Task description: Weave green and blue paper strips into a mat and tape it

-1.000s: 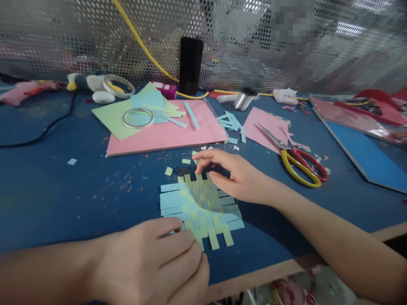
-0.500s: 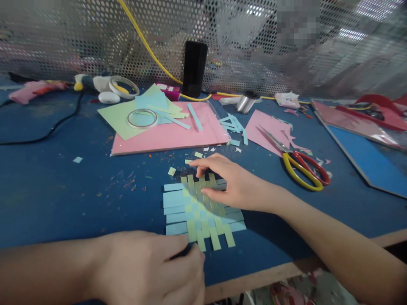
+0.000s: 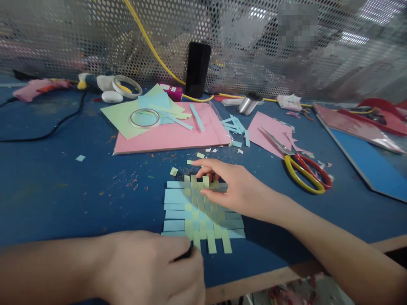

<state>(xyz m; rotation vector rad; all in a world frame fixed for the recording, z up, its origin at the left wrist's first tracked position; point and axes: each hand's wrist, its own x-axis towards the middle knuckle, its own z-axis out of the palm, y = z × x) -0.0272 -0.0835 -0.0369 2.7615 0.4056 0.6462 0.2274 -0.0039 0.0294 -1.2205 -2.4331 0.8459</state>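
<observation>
A woven mat of blue and green paper strips lies flat near the table's front edge. My left hand is at the mat's lower left corner, its fingers curled together; whatever is between the fingertips is hidden. Over the mat's upper right part is my right hand, its thumb and index finger apart and the other fingers bent, with nothing seen between them. Small green paper pieces lie just beyond the mat's top edge.
Red-and-yellow-handled scissors lie at the right on pink paper. Behind the mat are a pink pack, a tape ring, blue strips, a wire spool and an upright phone. A blue board is far right.
The mat has turned slightly, its lower end shifting a little left. Both hands keep nearly the same pose. The background has shifted slightly right in view.
</observation>
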